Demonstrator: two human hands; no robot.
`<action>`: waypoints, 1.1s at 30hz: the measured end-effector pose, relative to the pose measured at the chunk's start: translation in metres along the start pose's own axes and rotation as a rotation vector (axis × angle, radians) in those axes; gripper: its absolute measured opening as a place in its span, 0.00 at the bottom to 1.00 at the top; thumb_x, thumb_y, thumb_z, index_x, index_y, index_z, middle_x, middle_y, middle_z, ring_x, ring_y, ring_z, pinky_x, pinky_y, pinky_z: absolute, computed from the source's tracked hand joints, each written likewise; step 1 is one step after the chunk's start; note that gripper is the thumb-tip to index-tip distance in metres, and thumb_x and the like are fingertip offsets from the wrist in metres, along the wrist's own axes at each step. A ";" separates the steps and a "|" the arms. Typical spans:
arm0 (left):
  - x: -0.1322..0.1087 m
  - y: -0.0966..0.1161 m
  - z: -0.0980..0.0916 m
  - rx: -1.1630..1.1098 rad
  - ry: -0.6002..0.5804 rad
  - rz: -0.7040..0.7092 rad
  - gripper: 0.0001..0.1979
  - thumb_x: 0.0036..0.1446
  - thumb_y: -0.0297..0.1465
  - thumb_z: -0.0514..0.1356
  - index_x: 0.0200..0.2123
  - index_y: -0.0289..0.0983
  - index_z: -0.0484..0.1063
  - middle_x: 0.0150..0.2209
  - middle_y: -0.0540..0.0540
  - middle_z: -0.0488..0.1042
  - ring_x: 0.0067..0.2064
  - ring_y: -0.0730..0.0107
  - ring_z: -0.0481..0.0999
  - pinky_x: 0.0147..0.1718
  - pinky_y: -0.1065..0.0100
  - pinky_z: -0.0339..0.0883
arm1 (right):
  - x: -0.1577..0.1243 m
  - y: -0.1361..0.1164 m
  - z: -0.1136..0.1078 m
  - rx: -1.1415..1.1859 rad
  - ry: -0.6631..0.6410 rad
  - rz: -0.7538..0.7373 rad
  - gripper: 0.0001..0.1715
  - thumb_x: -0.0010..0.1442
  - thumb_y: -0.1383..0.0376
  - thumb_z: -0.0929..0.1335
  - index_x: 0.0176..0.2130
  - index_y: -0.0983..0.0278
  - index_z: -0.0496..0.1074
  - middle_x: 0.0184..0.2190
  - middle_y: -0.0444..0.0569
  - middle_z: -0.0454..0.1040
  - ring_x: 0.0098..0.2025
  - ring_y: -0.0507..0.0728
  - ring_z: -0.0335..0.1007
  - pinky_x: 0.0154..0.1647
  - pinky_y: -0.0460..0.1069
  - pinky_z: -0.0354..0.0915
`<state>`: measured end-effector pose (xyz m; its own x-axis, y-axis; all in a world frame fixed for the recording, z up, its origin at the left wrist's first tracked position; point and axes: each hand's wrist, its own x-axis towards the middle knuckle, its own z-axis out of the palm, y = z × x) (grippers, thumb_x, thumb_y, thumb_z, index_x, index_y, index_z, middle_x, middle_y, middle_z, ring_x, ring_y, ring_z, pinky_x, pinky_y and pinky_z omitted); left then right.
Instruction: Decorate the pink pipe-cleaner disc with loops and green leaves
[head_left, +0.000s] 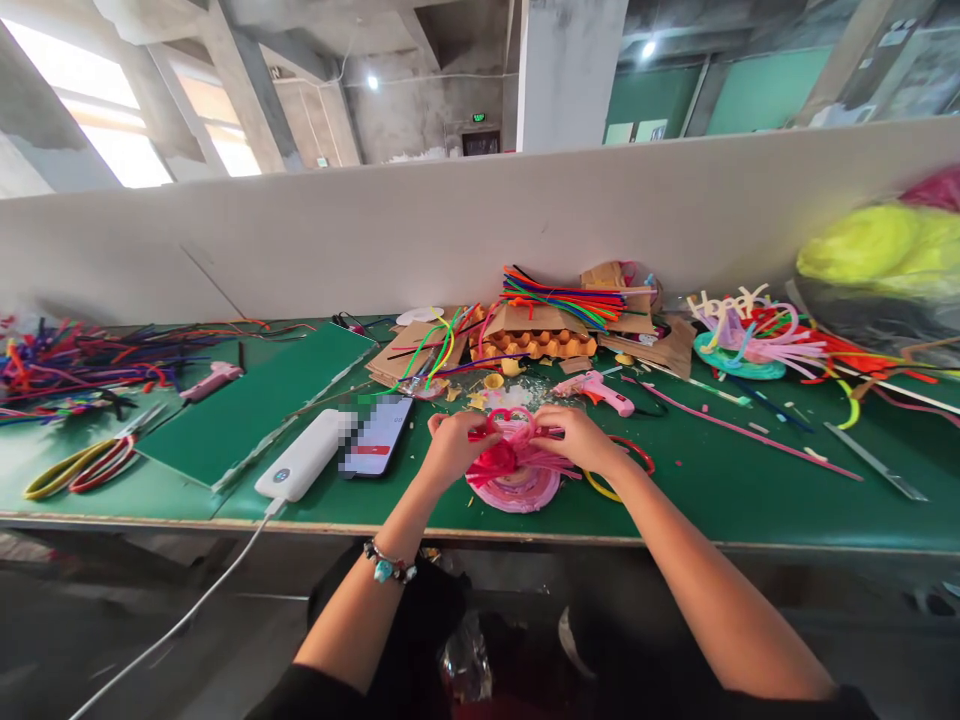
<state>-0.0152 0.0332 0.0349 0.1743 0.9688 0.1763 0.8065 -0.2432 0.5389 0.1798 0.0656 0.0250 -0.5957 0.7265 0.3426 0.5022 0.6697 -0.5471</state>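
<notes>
Scissors [124,440] lie on the counter [757,490], then a phone [382,430]; my left fingers [484,441] pinch one side of a pink loop [523,411] at a round pink piece [517,495] near the front edge, my right fingers [553,413] grip the other side, and beyond them rests a glue gun [602,391].

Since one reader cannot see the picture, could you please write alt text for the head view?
A person's left hand and right hand hold a pink craft piece with a heart-shaped loop at a green tabletop. Behind it lie a pink glue gun and a bundle of colored stems; to the picture's left are a phone and a white power bank.
</notes>
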 end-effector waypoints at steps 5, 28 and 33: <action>0.000 -0.002 -0.001 0.068 -0.057 0.080 0.12 0.55 0.34 0.56 0.25 0.36 0.75 0.30 0.47 0.77 0.37 0.64 0.72 0.47 0.55 0.49 | -0.001 0.001 0.003 0.020 0.021 -0.021 0.09 0.55 0.64 0.64 0.26 0.65 0.69 0.27 0.48 0.69 0.30 0.54 0.65 0.32 0.48 0.60; 0.017 -0.013 -0.016 0.014 -0.281 0.249 0.05 0.49 0.33 0.61 0.29 0.39 0.76 0.32 0.48 0.78 0.39 0.65 0.73 0.48 0.57 0.49 | 0.000 0.007 0.006 0.115 0.049 0.009 0.15 0.55 0.57 0.64 0.26 0.65 0.70 0.26 0.47 0.68 0.29 0.53 0.62 0.32 0.47 0.59; 0.024 -0.012 -0.014 -0.019 -0.287 0.271 0.09 0.46 0.34 0.63 0.17 0.37 0.74 0.28 0.49 0.77 0.38 0.64 0.72 0.47 0.57 0.48 | 0.000 0.008 0.006 0.138 0.051 0.016 0.14 0.54 0.57 0.65 0.26 0.65 0.70 0.26 0.47 0.68 0.29 0.53 0.63 0.33 0.48 0.59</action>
<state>-0.0287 0.0585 0.0442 0.5326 0.8427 0.0789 0.6991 -0.4905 0.5202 0.1799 0.0697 0.0160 -0.5537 0.7465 0.3691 0.4186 0.6327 -0.6515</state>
